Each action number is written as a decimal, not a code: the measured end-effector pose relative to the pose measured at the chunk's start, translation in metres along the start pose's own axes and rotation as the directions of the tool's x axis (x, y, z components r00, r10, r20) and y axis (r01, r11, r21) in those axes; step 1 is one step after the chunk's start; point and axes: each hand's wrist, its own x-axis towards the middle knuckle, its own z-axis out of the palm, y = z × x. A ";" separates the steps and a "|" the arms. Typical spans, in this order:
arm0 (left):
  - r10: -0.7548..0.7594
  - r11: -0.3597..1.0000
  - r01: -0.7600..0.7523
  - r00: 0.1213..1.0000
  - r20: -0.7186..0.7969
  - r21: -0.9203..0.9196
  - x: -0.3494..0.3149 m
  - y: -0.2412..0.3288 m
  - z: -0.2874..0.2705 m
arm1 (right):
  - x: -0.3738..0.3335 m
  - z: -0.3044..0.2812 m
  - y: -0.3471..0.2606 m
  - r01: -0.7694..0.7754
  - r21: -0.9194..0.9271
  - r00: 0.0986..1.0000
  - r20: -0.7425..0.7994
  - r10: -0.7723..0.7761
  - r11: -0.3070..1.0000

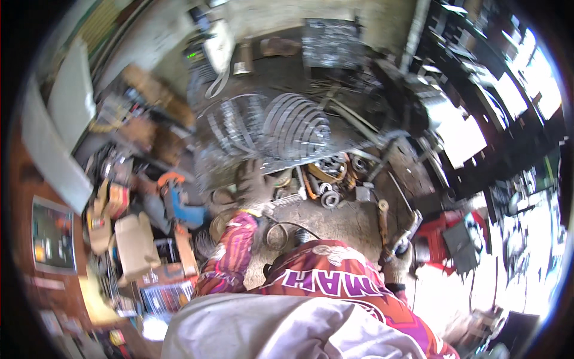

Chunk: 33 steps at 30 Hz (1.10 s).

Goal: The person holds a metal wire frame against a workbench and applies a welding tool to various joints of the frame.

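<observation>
My left hand, in a greyish work glove, rests at the near edge of a flat metal workpiece, its fingers spread. On top of that piece curved metal bars form a ribbed, rounded pattern. Lower right, my gloved right hand is closed around what looks like a grey welding electrode holder; a thin rod points up and away from it. Blur hides the finer details of this grip. Beside it lies a brownish long-handled tool.
Metal rings and other round parts lie below the workpiece. Cardboard boxes and a blue tool crowd the left. A machine with a green display stands at the back left. Red and dark objects sit at right.
</observation>
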 end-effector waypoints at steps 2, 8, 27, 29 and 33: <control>-0.038 0.999 0.041 0.989 0.141 -0.015 0.008 0.009 -0.020 | -0.010 -0.001 -0.012 -0.095 -0.061 0.995 -0.020 0.094 0.994; -0.144 0.981 0.190 0.823 0.550 -0.028 0.072 0.041 -0.088 | -0.036 -0.009 -0.025 -0.153 0.026 0.982 -0.110 0.155 0.988; -0.041 0.577 0.492 0.814 0.579 -0.651 0.530 0.089 0.122 | -0.022 0.033 -0.001 0.013 -0.011 0.839 -0.543 -0.017 1.000; -0.078 0.600 0.487 0.825 0.559 -0.635 0.542 0.100 0.149 | -0.028 0.044 0.001 -0.032 -0.071 0.802 -0.598 -0.017 0.997; 0.035 0.583 0.472 0.798 0.601 -0.661 0.539 0.120 0.177 | -0.030 0.027 0.062 -0.031 -0.280 0.699 -0.692 -0.179 0.959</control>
